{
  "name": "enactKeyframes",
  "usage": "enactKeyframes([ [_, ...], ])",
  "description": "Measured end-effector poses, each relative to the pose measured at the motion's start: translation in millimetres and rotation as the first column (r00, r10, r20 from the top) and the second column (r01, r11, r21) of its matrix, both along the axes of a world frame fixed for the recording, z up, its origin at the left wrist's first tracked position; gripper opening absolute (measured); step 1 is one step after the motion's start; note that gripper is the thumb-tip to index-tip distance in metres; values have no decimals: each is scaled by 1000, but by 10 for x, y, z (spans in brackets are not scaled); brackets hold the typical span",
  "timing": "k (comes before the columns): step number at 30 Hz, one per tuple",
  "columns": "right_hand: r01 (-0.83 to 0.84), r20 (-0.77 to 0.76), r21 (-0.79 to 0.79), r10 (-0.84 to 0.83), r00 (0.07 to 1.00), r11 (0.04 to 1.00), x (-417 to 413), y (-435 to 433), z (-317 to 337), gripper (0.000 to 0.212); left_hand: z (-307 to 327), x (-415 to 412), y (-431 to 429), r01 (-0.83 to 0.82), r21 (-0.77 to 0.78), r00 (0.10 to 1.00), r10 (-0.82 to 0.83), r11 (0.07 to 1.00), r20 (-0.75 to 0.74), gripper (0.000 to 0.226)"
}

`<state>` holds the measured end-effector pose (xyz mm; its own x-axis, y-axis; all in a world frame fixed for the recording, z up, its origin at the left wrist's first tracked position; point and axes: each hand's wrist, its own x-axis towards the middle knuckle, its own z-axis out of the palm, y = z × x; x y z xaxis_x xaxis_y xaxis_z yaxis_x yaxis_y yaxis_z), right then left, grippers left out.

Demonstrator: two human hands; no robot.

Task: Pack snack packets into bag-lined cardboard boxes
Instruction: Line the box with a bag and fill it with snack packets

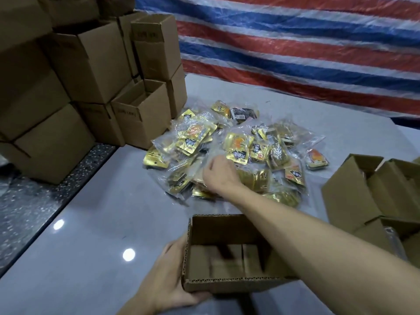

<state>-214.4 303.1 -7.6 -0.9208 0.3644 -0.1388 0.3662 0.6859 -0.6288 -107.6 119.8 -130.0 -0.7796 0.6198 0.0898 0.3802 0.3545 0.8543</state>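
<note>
The right hand (218,172) is stretched out to 12 o'clock over the heap of packets (238,146) on the tabletop (102,212). Its fingers are bent down onto a clear-wrapped bundle, but the blur makes it impossible to tell whether they have closed on anything. The left hand (168,276) grips the near-left corner of the box (218,226), thumb and fingers wrapped round the cardboard. The box sits open at 6 o'clock with nothing showing inside and no liner visible. To do this pick well, I would take one whole bundle by its wrapper rather than pinching loose gold packets, since slippery film is likely to slide and drag its neighbours along. The steadying hand should stay on the corner so the light box does not skid when the bundle drops in. More stacked boxes (91,64) stand at 10 o'clock, and open boxes (354,194) at 3 o'clock.
</note>
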Motion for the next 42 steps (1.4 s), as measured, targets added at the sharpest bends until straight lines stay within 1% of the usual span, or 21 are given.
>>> enactKeyframes([
  [1, 37, -62, -79, -42, 997, 996, 10, 53, 37, 21, -86, -32, -3, -7, -5, 1000, 7, 1000, -26, 93],
  [3, 150, -156, -236, -190, 969, 960, 25, 218, 179, 15, -189, -106, 1, -25, -73, 997, 20, 997, -70, 105],
  [5, 218, -208, -386, -315, 926, 896, 45, 377, 398, 24, -242, -107, -35, 4, -103, 994, -16, 995, -108, 107],
  [7, 207, -224, -528, -371, 901, 823, 65, 465, 615, 35, -307, -106, -59, 35, -84, 992, -45, 996, -115, 110],
  [9, 157, -226, -596, -352, 908, 788, 110, 546, 780, 35, -283, -109, -52, 23, -72, 994, -31, 997, -107, 115],
  [12, 120, -193, -544, -262, 946, 831, 196, 667, 880, 27, -269, -102, -60, 21, -71, 995, -28, 997, -98, 109],
  [14, 117, -184, -497, -236, 954, 860, 256, 749, 889, 23, -253, -84, -67, 6, -79, 995, -14, 997, -100, 106],
  [16, 88, -221, -471, -213, 952, 878, 323, 804, 937, 18, -265, -76, -73, -9, -77, 997, 3, 997, -76, 104],
  [18, 24, -254, -468, -161, 954, 883, 402, 840, 1029, 9, -266, -62, -72, -3, -104, 997, -5, 995, -78, 96],
  [21, -87, -267, -441, -38, 963, 893, 562, 865, 1239, 19, -233, -60, -63, 3, -102, 992, -16, 995, -128, 86],
  [23, -170, -297, -419, 42, 954, 892, 692, 868, 1390, 18, -195, -57, -56, -7, -91, 987, -7, 996, -161, 87],
  [25, -233, -357, -395, 85, 930, 889, 824, 857, 1548, 24, -179, -47, -49, -6, -81, 980, -11, 997, -201, 87],
  [28, -299, -443, -381, 112, 890, 875, 996, 825, 1788, 29, -184, -39, -52, -3, -87, 981, -14, 996, -192, 78],
  [32, -407, -481, -321, 223, 848, 855, 1166, 754, 2014, 26, -226, -34, -62, -5, -96, 984, -13, 995, -180, 62],
  [38, -483, -512, -297, 290, 809, 824, 1379, 656, 2099, 32, -249, -47, -68, 19, -130, 984, -41, 991, -172, 53],
  [42, -479, -495, -327, 284, 821, 815, 1507, 615, 2026, 29, -274, -55, -77, 14, -166, 980, -47, 986, -193, 49],
])
